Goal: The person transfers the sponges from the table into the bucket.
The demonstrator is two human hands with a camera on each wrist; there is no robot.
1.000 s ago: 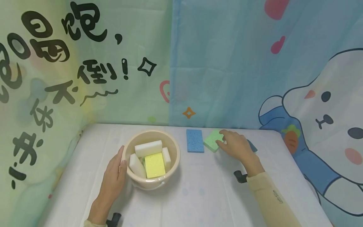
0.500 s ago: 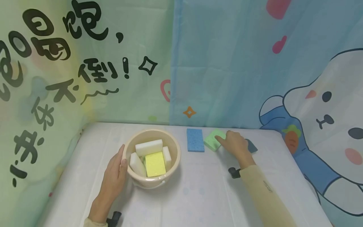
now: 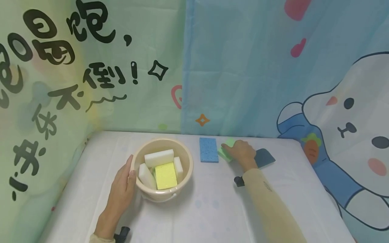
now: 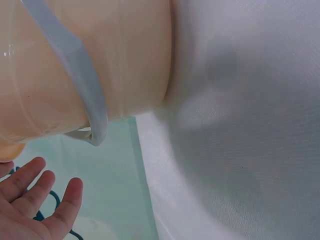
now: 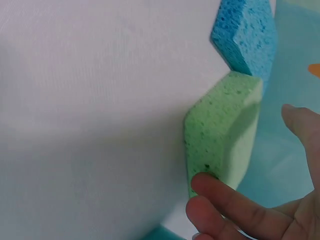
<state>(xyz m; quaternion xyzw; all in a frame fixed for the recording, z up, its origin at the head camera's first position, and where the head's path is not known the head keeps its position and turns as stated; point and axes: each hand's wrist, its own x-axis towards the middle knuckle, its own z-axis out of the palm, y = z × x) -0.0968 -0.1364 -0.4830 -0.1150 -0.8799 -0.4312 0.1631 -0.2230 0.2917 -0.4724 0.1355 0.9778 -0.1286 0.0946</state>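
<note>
A cream bucket point(image 3: 185, 180) with a grey handle point(image 4: 82, 70) stands on the white table. My left hand point(image 3: 121, 187) is at its left side, fingers extended; in the left wrist view, those fingers are spread beside the wall. In the bucket lie a yellow sponge point(image 3: 166, 176) and several white blocks point(image 3: 159, 157). At the back right, my right hand point(image 3: 242, 152) reaches over a green sponge point(image 5: 215, 125). Its fingertips are at the sponge's near end in the right wrist view, while the thumb point(image 5: 300, 120) stands apart. Beside it lies a blue sponge point(image 3: 208, 150).
A dark blue-grey flat piece point(image 3: 265, 157) lies on the table to the right of my right hand. A printed cloth backdrop point(image 3: 243, 67) rises along the table's back edge and down its sides.
My right hand has shifted left across the green sponge, and more of the dark blue-grey piece shows behind it. The left hand and the bucket have stayed in place.
</note>
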